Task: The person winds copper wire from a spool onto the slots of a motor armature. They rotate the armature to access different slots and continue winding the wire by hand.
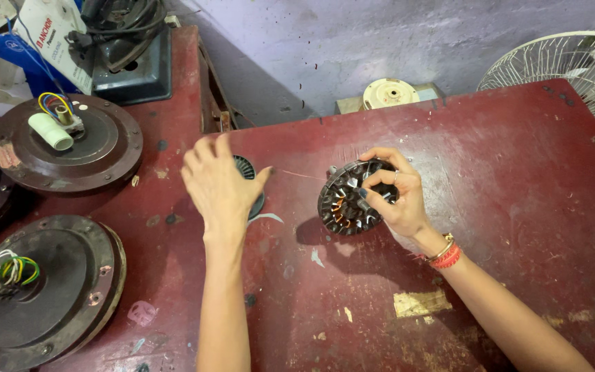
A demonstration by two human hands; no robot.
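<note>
Stator (352, 198) propped on edge on the red counter (518, 207), copper wire (297, 173) stretched taut to it.

At far left lie two brown ceiling-fan motor housings (70, 148) with coloured leads, and behind them a white rectangular package (49, 34) with red print leans by a dark iron. The left hand (218, 186) hovers with fingers loosely curled, pinching the thin wire near its thumb, seemingly to keep tension; a second dark slotted core (251, 186) lies half hidden under it. The right hand (394, 196) is closed on the stator's rim, tilting its slotted face toward the wire, probably so the strand feeds into a slot. A white fan guard (573, 69) stands at the far right.
</note>
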